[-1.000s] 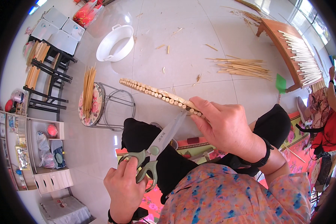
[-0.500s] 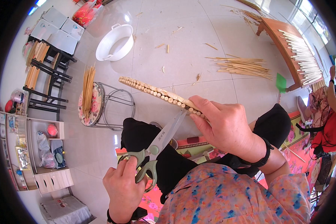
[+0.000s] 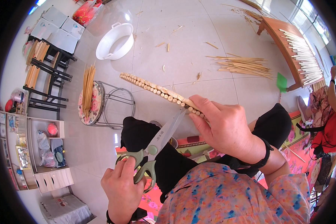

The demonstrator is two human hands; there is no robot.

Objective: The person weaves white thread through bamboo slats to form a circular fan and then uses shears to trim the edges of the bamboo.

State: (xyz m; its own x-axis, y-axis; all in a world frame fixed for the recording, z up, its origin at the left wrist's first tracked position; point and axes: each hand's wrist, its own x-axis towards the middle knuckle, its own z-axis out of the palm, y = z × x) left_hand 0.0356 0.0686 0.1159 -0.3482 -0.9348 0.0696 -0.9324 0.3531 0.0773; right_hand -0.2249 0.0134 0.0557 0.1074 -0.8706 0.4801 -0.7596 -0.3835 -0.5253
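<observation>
My left hand is closed around the green handles of a pair of scissors, its fingers through the loops. The blades point up and away, slightly parted, and their tips touch the underside of a slab of round sticks set side by side. Round pale stick ends show along its near edge. One spot by the blade tips looks dark. My right hand pinches the slab's near right end between thumb and fingers, holding it tilted above my lap.
A floral stool bearing a bundle of thin sticks stands left, near a white basin. Loose sticks lie on the floor, with pale sticks on a wooden table. Another person's arm shows far right.
The slab's far end has dipped slightly toward me. My left hand and the scissors' handles have shifted a little left, while the blade tips stay against the slab.
</observation>
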